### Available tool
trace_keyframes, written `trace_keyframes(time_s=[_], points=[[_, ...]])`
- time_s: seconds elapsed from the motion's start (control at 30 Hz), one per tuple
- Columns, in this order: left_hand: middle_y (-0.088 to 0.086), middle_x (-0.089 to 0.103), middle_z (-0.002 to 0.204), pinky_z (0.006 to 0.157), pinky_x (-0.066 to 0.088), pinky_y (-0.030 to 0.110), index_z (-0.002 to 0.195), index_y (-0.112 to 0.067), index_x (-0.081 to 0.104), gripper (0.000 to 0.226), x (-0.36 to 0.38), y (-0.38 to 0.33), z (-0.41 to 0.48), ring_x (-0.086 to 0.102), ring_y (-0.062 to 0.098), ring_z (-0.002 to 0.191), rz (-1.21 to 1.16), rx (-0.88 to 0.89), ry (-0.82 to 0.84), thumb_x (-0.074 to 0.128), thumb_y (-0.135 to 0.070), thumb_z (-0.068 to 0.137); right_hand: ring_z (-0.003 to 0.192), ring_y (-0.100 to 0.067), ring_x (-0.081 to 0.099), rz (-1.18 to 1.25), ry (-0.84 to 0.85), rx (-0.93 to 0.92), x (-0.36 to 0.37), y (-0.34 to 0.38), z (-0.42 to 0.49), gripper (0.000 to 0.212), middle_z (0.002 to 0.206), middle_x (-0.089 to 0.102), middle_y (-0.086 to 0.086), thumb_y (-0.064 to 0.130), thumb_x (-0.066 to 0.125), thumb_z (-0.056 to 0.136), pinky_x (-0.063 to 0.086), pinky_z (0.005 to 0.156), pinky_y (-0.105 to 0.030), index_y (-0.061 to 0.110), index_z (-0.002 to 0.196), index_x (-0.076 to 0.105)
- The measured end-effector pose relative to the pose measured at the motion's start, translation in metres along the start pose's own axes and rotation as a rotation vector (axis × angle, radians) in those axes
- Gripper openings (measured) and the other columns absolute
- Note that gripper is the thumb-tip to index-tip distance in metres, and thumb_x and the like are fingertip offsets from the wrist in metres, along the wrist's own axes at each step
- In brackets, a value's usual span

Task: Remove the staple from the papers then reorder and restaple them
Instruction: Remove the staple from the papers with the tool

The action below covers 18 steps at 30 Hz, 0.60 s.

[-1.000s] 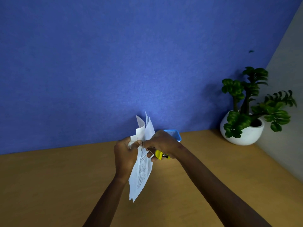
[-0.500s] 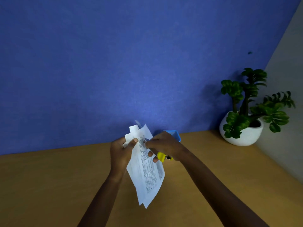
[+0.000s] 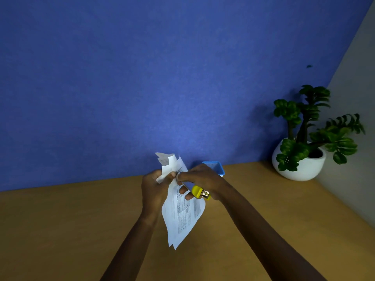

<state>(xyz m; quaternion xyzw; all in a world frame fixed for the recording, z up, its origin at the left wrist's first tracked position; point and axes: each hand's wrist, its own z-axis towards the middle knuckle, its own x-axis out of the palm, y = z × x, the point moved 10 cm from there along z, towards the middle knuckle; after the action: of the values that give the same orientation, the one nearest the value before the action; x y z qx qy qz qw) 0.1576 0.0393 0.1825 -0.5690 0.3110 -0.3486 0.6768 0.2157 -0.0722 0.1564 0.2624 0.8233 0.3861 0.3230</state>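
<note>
- Change: papers (image 3: 182,220), seen edge-on a second ago, are now turned so the printed face is shown. Both hands are kept at the top corner.
- Left hand (image 3: 154,189): top corner is pinched, with leaves fanned above the grip. The papers are held clear above the table (image 3: 60,230).
- Right hand (image 3: 200,177): grip is closed round a yellow-ended tool (image 3: 197,192), its tip set at the corner. The staple cannot be made out.
- Step judged: staple being prised out. The corner should be kept taut and the tool levered gently, so that tearing is avoided.

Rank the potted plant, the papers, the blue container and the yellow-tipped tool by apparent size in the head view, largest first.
1. potted plant
2. papers, though nearer the camera
3. blue container and yellow-tipped tool: alike, both partly hidden, unranked
</note>
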Motion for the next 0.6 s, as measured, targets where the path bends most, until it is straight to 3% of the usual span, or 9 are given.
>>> trace_keyframes(time_s=[0.07, 0.1, 0.17, 0.23, 0.33, 0.6], points=[[0.016, 0.061, 0.079, 0.070, 0.050, 0.031, 0.085, 0.003, 0.060, 0.010, 0.004, 0.006, 0.003, 0.056, 0.035, 0.077, 0.006, -0.018, 0.043, 0.054, -0.004, 0.088, 0.089, -0.024, 0.070, -0.009, 0.003, 0.021, 0.001, -0.002, 0.001, 0.032, 0.110, 0.067, -0.010, 0.039, 0.054, 0.089, 0.052, 0.058, -0.020, 0.010, 0.101, 0.059], [0.020, 0.062, 0.077, 0.066, 0.049, 0.024, 0.087, 0.008, 0.061, 0.015, 0.004, 0.009, 0.003, 0.055, 0.037, 0.075, 0.027, -0.016, 0.042, 0.053, -0.005, 0.088, 0.096, -0.027, 0.068, 0.002, 0.008, 0.030, 0.002, -0.003, 0.002, 0.034, 0.110, 0.066, -0.011, 0.039, 0.054, 0.089, 0.054, 0.064, -0.022, 0.009, 0.104, 0.058], [0.026, 0.066, 0.082, 0.054, 0.043, 0.010, 0.084, 0.009, 0.062, 0.017, -0.002, 0.005, 0.002, 0.057, 0.039, 0.069, 0.084, 0.028, -0.019, 0.057, -0.007, 0.086, 0.094, -0.027, 0.067, 0.022, -0.009, 0.013, 0.002, -0.003, 0.004, 0.036, 0.101, 0.065, -0.008, 0.038, 0.056, 0.088, 0.055, 0.083, -0.031, 0.007, 0.105, 0.056], [0.017, 0.068, 0.084, 0.051, 0.044, 0.003, 0.078, -0.003, 0.062, 0.006, -0.005, -0.004, -0.001, 0.061, 0.022, 0.063, 0.094, 0.079, -0.060, 0.061, -0.005, 0.083, 0.092, -0.027, 0.069, -0.010, -0.053, -0.017, -0.001, -0.002, 0.006, 0.036, 0.097, 0.066, -0.008, 0.036, 0.058, 0.087, 0.054, 0.091, -0.035, 0.005, 0.105, 0.057], [0.001, 0.061, 0.081, 0.050, 0.042, -0.003, 0.074, -0.013, 0.057, 0.013, -0.006, -0.007, -0.003, 0.056, 0.004, 0.064, 0.105, 0.100, -0.091, 0.063, -0.003, 0.081, 0.092, -0.027, 0.071, -0.093, -0.135, -0.072, -0.006, 0.004, 0.003, 0.023, 0.094, 0.069, -0.009, 0.033, 0.061, 0.086, 0.057, 0.087, -0.035, 0.011, 0.085, 0.057], [-0.012, 0.061, 0.070, 0.050, 0.043, 0.003, 0.069, -0.018, 0.060, 0.021, -0.003, -0.008, -0.007, 0.059, -0.002, 0.054, 0.140, 0.132, -0.104, 0.065, -0.001, 0.079, 0.093, -0.029, 0.070, -0.285, -0.225, -0.152, -0.007, 0.016, -0.008, 0.039, 0.110, 0.069, -0.015, 0.033, 0.061, 0.086, 0.057, 0.087, -0.036, -0.001, 0.105, 0.060]])
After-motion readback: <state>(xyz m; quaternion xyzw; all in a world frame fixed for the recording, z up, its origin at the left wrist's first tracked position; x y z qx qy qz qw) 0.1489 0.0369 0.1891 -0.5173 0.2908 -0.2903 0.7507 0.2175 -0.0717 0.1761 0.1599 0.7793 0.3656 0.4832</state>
